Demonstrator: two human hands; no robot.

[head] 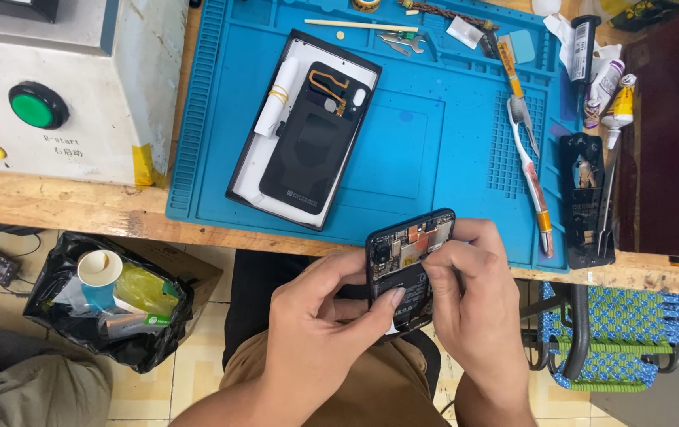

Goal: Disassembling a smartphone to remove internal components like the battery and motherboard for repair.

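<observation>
Left hand [315, 316] fingers curl closed around the opened phone [406, 265], thumb pressing its lower edge, while right hand [470, 292] fingers pinch at its exposed board, just below the blue mat [434, 142] on the tabletop [54, 205].

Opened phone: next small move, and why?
Probably lift the part pinched by the right hand gently off the board: its fingertips sit on the exposed upper circuitry of the opened phone, while the left hand braces the body from below.
</observation>
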